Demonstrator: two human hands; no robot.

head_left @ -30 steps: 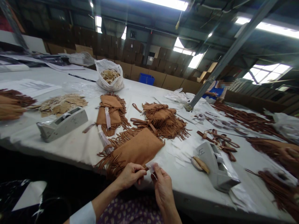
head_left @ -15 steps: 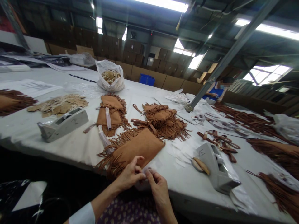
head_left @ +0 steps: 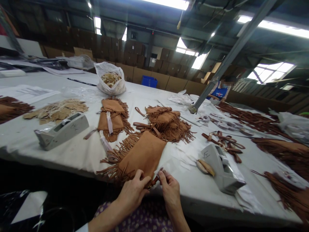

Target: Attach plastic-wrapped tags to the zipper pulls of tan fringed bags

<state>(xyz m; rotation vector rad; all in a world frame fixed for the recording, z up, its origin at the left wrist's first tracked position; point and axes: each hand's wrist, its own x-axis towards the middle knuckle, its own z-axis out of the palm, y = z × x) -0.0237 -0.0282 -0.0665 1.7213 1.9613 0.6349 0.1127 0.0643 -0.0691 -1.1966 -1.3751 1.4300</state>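
Note:
A tan suede pouch (head_left: pixel 145 153) with long fringe lies flat at the table's front edge, its fringe towards the left. My left hand (head_left: pixel 135 191) is closed on the pouch's lower right corner, next to a small metal fitting. Just to the right, my right hand (head_left: pixel 171 191) pinches a short brown strap (head_left: pixel 156 179) with a piece of thin white paper (head_left: pixel 158 171) about it. Fingers hide part of the strap, and whether it is fixed to the pouch I cannot tell.
Grey tape dispensers stand left (head_left: pixel 61 130) and right (head_left: pixel 222 169). Behind the pouch lie more fringed pouches (head_left: pixel 166 122). A white bag of tan pieces (head_left: pixel 111 79) stands farther back. Brown straps (head_left: pixel 224 143) lie to the right. A co-worker (head_left: pixel 218 91) is at the far right.
My hands have moved slightly apart and down. The brown strap now shows between them, and my left hand has come onto the pouch's corner. The view has shifted a little.

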